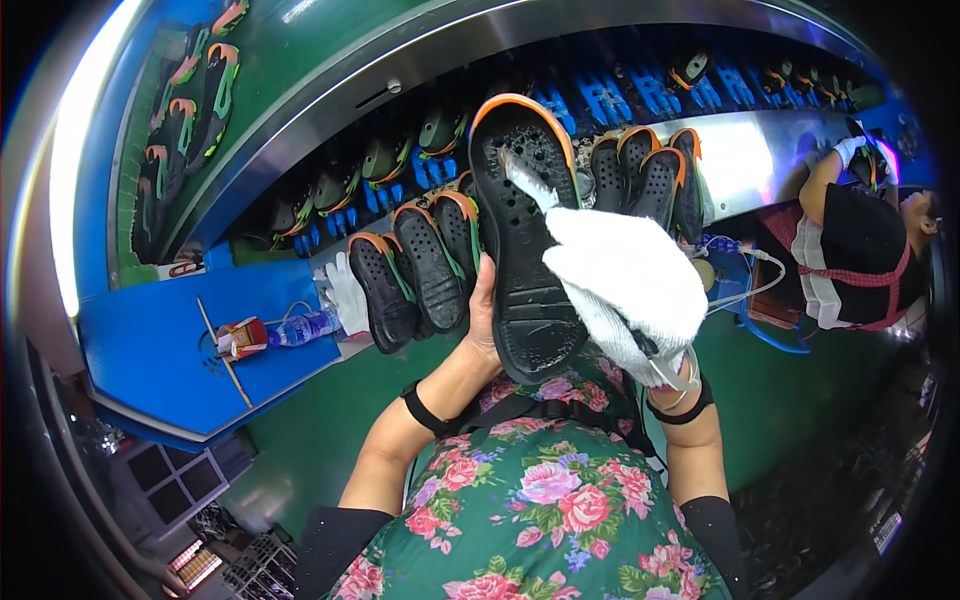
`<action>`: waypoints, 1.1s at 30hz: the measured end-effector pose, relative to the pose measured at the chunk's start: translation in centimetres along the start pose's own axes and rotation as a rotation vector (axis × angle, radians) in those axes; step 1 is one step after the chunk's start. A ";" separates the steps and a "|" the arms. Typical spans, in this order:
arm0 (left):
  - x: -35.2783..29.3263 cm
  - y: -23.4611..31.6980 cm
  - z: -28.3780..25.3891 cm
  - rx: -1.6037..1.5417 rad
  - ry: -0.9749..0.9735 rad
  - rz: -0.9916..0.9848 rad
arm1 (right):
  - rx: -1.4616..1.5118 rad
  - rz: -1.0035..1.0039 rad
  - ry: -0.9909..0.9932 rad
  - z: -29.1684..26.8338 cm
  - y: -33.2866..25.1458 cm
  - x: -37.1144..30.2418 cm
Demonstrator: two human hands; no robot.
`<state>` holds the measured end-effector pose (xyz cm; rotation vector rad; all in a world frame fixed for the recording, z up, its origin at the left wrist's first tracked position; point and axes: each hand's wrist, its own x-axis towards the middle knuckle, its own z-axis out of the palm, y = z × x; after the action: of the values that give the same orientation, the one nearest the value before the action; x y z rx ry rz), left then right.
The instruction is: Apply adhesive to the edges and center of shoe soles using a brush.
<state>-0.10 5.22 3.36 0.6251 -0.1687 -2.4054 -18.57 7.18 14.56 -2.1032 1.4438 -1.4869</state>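
Brushing looks like our step: at frame centre our bare left hand (487, 315) is clamped on the black sole (525, 240), our gloved right hand (625, 275) closed round a small brush (522, 178); next, steady strokes.

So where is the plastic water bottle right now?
In the head view the plastic water bottle lies on its side on the blue table, left of the person, between a small red-and-white carton and a white glove.
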 end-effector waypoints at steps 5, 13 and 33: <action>-0.4 0.1 -1.3 0.147 -0.015 -0.057 | -0.178 -0.011 -0.050 0.7 -0.5 0.5; -0.1 -0.3 -3.5 -0.304 -0.230 -0.054 | 0.196 0.171 -0.015 1.2 -0.3 -1.2; 1.6 2.9 -0.7 0.076 0.013 0.046 | 0.292 0.092 0.034 4.0 1.7 -3.3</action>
<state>0.68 1.99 2.92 0.6635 -0.2670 -2.3591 -16.43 7.54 9.54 -1.8234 1.2286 -1.5950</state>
